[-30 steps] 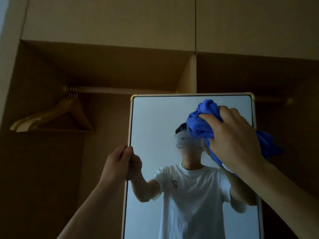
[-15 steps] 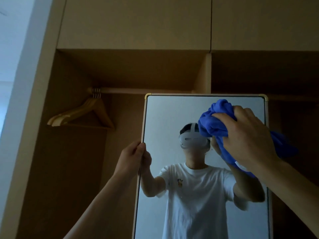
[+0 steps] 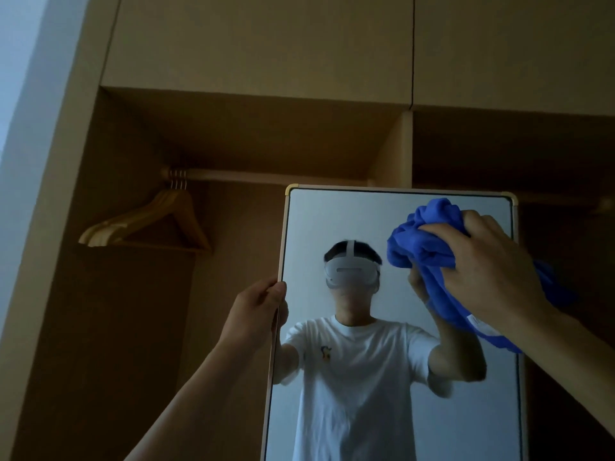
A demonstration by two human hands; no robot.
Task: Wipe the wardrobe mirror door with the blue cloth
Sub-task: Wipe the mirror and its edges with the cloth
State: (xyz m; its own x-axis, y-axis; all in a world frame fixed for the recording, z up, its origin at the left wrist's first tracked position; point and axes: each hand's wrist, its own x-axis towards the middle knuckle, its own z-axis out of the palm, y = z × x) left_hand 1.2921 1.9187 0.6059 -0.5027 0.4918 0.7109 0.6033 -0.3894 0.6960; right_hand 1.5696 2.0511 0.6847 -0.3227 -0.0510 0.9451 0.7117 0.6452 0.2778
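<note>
The wardrobe mirror door [image 3: 316, 224] is a tall pane in a thin gold frame, standing in front of the open wardrobe. My right hand [image 3: 489, 267] is bunched around the blue cloth [image 3: 422, 237] and presses it against the glass near the top right corner. Part of the cloth hangs down under my wrist. My left hand [image 3: 256, 311] grips the mirror's left edge about a third of the way down, fingers wrapped over the frame. The glass reflects a person in a white T-shirt wearing a headset.
Wooden hangers [image 3: 146, 221] hang on the rail [image 3: 266, 176] in the left bay behind the mirror. Closed upper cabinet doors [image 3: 259, 44] run across the top. A vertical divider [image 3: 392, 151] stands behind the mirror's top edge. A pale wall [image 3: 20, 78] lies at far left.
The view has swung left, so the mirror sits further right in frame. My right hand and the cloth stay near the top right of the glass, and my left hand keeps its grip.
</note>
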